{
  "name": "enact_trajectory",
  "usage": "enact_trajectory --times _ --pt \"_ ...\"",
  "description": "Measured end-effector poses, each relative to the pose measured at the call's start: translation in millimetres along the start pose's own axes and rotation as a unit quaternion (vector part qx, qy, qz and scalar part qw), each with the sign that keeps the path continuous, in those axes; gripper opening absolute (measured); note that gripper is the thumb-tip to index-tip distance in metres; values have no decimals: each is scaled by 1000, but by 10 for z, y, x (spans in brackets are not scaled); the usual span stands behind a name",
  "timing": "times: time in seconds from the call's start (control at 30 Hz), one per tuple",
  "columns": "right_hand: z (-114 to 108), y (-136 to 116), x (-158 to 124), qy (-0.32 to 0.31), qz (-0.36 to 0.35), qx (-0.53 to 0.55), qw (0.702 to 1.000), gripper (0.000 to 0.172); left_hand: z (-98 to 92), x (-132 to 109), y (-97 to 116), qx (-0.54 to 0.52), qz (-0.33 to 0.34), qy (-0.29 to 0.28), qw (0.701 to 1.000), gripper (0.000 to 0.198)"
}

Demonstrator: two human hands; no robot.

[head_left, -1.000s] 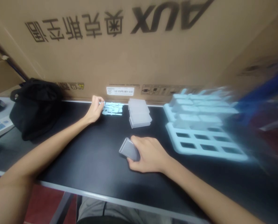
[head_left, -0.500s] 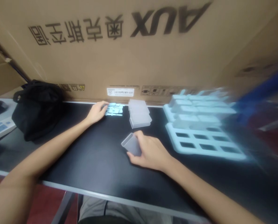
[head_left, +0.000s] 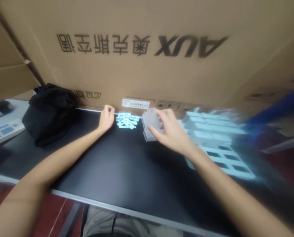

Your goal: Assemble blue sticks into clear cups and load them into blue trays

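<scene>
My right hand point(head_left: 173, 130) is closed around a flat, pale grey plastic case point(head_left: 152, 119), thumb at the front and fingers at the far side. It is held at the stack of similar grey cases point(head_left: 147, 135); whether it rests on them I cannot tell. My left hand point(head_left: 107, 118) has its fingers curled together, just left of a loose pile of small light-blue flat pieces point(head_left: 127, 120). Anything between those fingertips is too small to make out.
Blurred light-blue trays with square openings point(head_left: 232, 159) stand at the right, blocks set in their back part. A black cloth bag point(head_left: 49, 115) sits on the left of the black tabletop point(head_left: 117, 171). Behind rises a big cardboard box point(head_left: 127, 74).
My right hand has carried the grey case from the table's middle up to the stack. My left hand has drawn off the light-blue pieces, fingers now curled. The view has shifted slightly.
</scene>
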State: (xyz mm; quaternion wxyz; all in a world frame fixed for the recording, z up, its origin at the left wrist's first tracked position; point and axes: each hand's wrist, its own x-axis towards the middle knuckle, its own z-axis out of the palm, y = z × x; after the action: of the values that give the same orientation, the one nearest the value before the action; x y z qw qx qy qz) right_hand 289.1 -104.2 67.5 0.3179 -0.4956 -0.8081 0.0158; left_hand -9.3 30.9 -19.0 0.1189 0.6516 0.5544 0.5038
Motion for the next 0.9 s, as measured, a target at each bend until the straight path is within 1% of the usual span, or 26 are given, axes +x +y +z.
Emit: enact_trajectory --times 0.07,0.1,0.13,0.17,0.2,0.23,0.27,0.33,0.37,0.43,0.47,0.5,0.53,0.57,0.6,0.63,0.7,0.77,0.8,0.83,0.87,0.9 --pt "166 -138 327 -52 -35 -17 998 64 -73 60 -42 -9 17 128 992 16" --pt "274 -225 501 -73 -53 -31 995 64 -131 99 -81 -5 30 188 982 17" --pt "396 -316 674 -97 -66 -46 992 60 -203 141 -132 8 46 236 971 16" --pt "527 -408 841 -118 -76 -63 988 56 -287 185 -193 30 68 266 961 14" --pt "664 -494 996 -133 -85 -83 984 53 -379 226 -260 57 96 272 956 12" --pt "806 -571 1134 -143 -94 -99 980 51 -473 264 -329 86 128 258 954 11" --pt "951 -633 1254 -146 -103 -113 977 50 -564 296 -395 112 160 231 953 13" --pt "1240 -712 1429 -147 -126 -142 971 46 -712 341 -497 159 205 166 951 17" --pt "1378 -730 1487 -147 -140 -156 967 43 -763 352 -528 184 217 131 950 16" --pt "1608 -741 1556 -147 -162 -177 960 36 -811 355 -546 241 223 53 943 12" --pt "1684 -740 1571 -146 -170 -184 957 35 -813 347 -538 271 218 10 938 11" --pt "1720 -736 1576 -143 -176 -189 955 35 -803 336 -523 299 208 -27 931 10" --pt "1707 -730 1569 -136 -180 -193 955 37 -787 323 -503 322 193 -52 925 10" --pt "1640 -718 1546 -124 -180 -197 956 39 -767 310 -483 341 178 -65 921 9" --pt "1514 -697 1502 -107 -180 -199 957 40 -747 298 -464 353 165 -70 918 9" --pt "1331 -663 1430 -83 -173 -199 961 41 -729 289 -448 360 158 -70 917 9" --pt "829 -541 1177 -19 -152 -186 971 42 -702 277 -422 361 157 -68 917 10" --pt "247 -337 763 62 -116 -166 977 45 -685 273 -399 351 164 -71 919 12" --pt "-28 -205 505 111 -81 -161 977 46 -677 272 -388 348 169 -74 919 13" --pt "-268 -57 226 180 -38 -160 970 48 -668 271 -377 345 175 -81 919 13" --pt "-463 106 -59 253 18 -161 954 53 -659 271 -366 344 184 -90 916 14" --pt "-605 278 -336 303 97 -156 935 59 -649 271 -358 344 195 -100 913 14"
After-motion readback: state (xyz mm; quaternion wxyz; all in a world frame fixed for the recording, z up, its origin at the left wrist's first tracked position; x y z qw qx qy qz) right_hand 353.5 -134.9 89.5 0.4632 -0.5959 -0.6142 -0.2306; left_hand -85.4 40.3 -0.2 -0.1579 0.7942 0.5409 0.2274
